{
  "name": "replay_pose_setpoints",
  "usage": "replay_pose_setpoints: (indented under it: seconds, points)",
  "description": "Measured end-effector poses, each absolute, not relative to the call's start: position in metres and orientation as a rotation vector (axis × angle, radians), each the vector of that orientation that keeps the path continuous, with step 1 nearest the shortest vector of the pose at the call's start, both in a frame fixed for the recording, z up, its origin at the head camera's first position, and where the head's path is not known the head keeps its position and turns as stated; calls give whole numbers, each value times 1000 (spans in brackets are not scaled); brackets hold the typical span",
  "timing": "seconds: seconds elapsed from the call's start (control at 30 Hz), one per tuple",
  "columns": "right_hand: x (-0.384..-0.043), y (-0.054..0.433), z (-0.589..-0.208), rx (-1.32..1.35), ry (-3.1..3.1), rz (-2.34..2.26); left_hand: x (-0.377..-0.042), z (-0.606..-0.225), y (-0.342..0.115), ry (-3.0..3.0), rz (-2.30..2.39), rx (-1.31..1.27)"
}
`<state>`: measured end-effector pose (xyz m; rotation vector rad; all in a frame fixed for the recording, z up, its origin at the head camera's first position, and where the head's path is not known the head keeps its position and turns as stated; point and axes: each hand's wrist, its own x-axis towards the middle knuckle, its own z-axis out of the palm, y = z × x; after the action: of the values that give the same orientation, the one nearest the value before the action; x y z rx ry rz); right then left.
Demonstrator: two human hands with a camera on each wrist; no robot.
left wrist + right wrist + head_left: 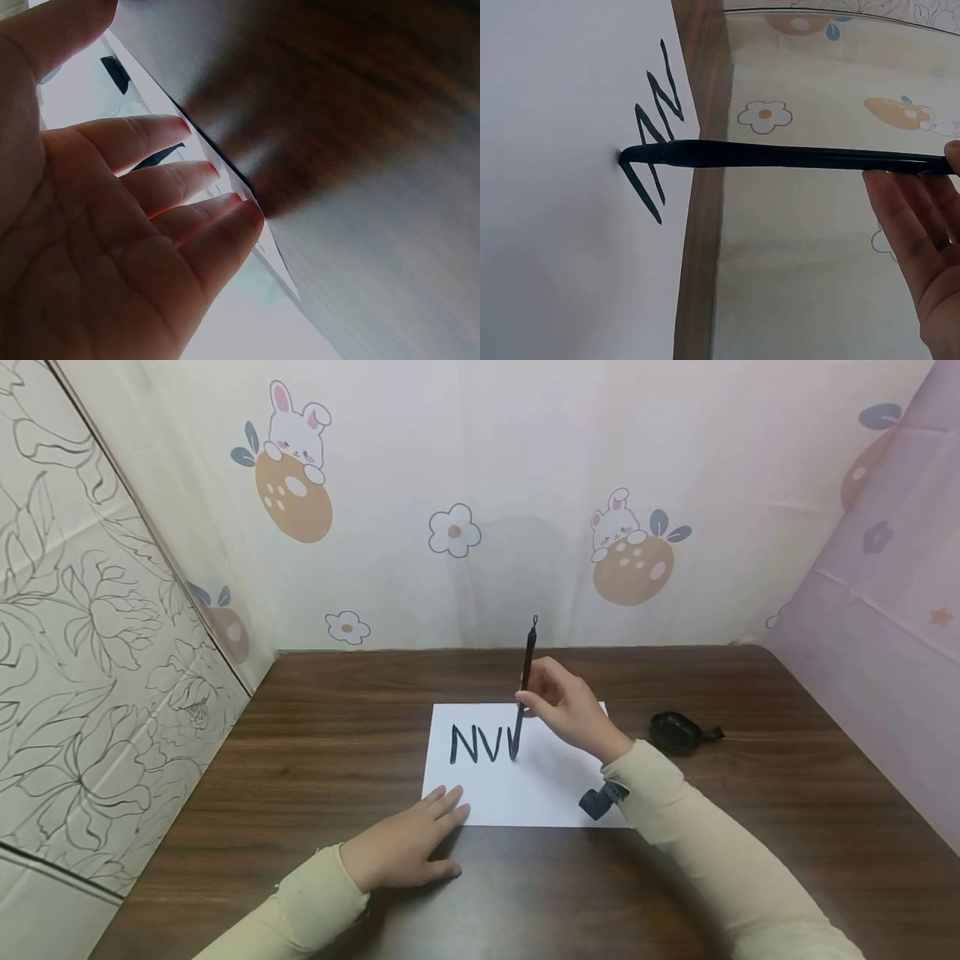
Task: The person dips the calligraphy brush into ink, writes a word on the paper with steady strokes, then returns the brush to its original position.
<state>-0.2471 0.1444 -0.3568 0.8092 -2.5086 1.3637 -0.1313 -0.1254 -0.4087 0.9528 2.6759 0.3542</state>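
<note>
My right hand (570, 706) pinches a black calligraphy brush (528, 662) by the middle of its handle, with thumb and fingertips. The brush stands nearly upright, and its tip meets a white sheet of paper (551, 797). Black strokes (465, 745) on the sheet read "NV", followed by a further slanting stroke at the tip. In the right wrist view the bent bristles of the brush (765, 156) touch the end of that stroke. At the paper's lower left corner rests my left hand (408, 847), its fingers extended over the edge and its thumb on the table.
A small black dish with a short handle (675, 731) lies to the right of the paper on the brown wooden table (315, 735). Behind the table hangs a curtain (390, 460) with rabbits and flowers. A floral panel (97, 610) stands at the left.
</note>
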Motion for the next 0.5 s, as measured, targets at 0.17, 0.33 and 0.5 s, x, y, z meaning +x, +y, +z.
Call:
replay_pose_setpoints:
  seconds: [0.17, 0.33, 0.5]
  points:
    - [-243, 145, -356, 832, -2501, 1351, -131, -409, -126, 2677, 355, 958]
    - [-245, 146, -354, 849, -2467, 1340, -131, -409, -126, 2677, 355, 959]
    - [-250, 150, -347, 856, -2413, 1300, -130, -409, -126, 2677, 352, 955]
